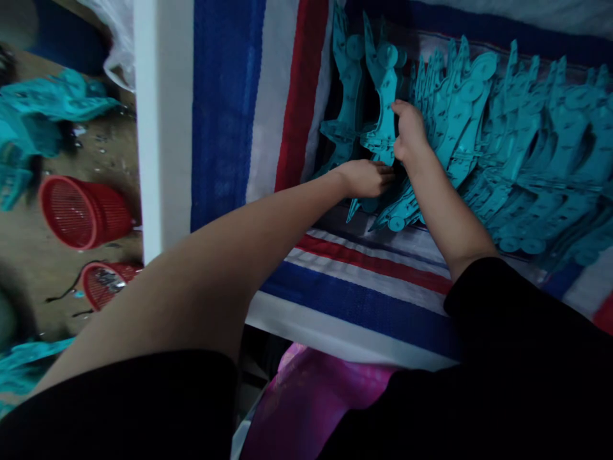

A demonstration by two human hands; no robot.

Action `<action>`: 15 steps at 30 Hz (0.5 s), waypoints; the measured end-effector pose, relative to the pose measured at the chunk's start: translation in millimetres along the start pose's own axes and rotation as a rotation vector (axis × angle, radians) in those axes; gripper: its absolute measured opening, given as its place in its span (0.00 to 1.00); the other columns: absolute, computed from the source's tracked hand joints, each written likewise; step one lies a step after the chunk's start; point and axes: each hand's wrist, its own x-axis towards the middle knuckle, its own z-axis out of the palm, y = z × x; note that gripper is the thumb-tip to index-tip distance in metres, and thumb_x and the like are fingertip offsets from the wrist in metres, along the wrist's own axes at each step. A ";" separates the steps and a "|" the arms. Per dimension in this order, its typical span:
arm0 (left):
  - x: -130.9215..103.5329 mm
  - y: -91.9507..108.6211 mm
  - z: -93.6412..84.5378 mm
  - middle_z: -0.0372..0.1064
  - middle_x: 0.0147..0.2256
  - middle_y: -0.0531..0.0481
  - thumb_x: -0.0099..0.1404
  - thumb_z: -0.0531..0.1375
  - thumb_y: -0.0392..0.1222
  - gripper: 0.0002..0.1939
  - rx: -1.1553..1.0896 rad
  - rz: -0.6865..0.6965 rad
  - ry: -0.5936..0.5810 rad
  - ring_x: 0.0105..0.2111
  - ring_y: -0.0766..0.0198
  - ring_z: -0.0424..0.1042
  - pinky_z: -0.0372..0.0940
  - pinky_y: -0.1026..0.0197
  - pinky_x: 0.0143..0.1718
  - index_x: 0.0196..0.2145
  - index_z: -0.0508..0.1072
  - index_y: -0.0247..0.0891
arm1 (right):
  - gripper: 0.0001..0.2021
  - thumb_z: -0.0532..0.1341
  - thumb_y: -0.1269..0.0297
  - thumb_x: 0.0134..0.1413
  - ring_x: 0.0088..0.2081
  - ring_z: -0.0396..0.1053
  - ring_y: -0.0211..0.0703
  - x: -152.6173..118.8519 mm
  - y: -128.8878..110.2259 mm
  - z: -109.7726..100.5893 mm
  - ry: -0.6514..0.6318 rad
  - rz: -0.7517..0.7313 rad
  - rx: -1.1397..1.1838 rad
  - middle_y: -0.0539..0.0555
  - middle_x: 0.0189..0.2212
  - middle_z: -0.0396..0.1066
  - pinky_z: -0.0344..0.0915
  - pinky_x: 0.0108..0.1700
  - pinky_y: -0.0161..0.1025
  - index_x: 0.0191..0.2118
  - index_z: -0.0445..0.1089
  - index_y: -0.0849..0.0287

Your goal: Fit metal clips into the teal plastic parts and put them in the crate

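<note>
A long teal plastic part (387,89), with a round disc and a pointed tip at its upper end, stands on edge between my two hands. The fingers of my right hand (412,131) are closed on its right edge. Lower down, my left hand (368,179) has its fingers curled against the lower half, the fingertips partly hidden. Just left of it stands a similar teal part (349,83). To the right, several more teal parts (460,121) stand packed side by side in a row.
Striped red, white and blue woven sheeting (230,108) lines the area around the parts, bordered by a white edge (163,128). On the floor at left are a red basket (112,214), a smaller red basket (89,284) and loose teal pieces (52,102). Pink fabric (316,390) shows below.
</note>
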 end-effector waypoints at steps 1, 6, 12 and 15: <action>1.2 2.1 -0.3 0.78 0.82 0.32 0.90 0.46 0.30 0.35 0.006 -0.006 -0.014 0.89 0.50 0.70 0.63 0.45 0.92 0.74 0.89 0.35 | 0.44 0.70 0.38 0.77 0.85 0.73 0.57 -3.2 -3.5 1.0 0.009 0.038 0.066 0.48 0.82 0.76 0.77 0.87 0.64 0.92 0.72 0.35; 3.9 6.8 0.2 0.84 0.76 0.28 0.88 0.49 0.29 0.32 0.030 -0.072 -0.063 0.89 0.46 0.70 0.65 0.45 0.89 0.64 0.94 0.33 | 0.34 0.68 0.44 0.88 0.83 0.71 0.48 -28.9 -18.6 -3.5 -0.012 0.094 0.252 0.47 0.83 0.77 0.68 0.92 0.56 0.89 0.74 0.43; -19.3 -18.3 2.7 0.77 0.83 0.30 0.88 0.45 0.30 0.35 -0.026 -0.188 -0.143 0.89 0.44 0.67 0.79 0.46 0.72 0.73 0.89 0.34 | 0.23 0.70 0.53 0.93 0.76 0.79 0.57 -73.3 -22.2 -76.3 -0.049 -0.025 0.111 0.61 0.78 0.81 0.75 0.84 0.61 0.80 0.82 0.55; -26.2 -26.3 3.1 0.71 0.87 0.33 0.89 0.45 0.29 0.36 -0.116 -0.185 -0.164 0.94 0.46 0.59 0.79 0.44 0.74 0.77 0.87 0.37 | 0.23 0.63 0.65 0.95 0.75 0.81 0.50 -90.2 -11.0 -139.1 0.197 -0.162 -0.090 0.63 0.79 0.79 0.75 0.83 0.50 0.82 0.82 0.56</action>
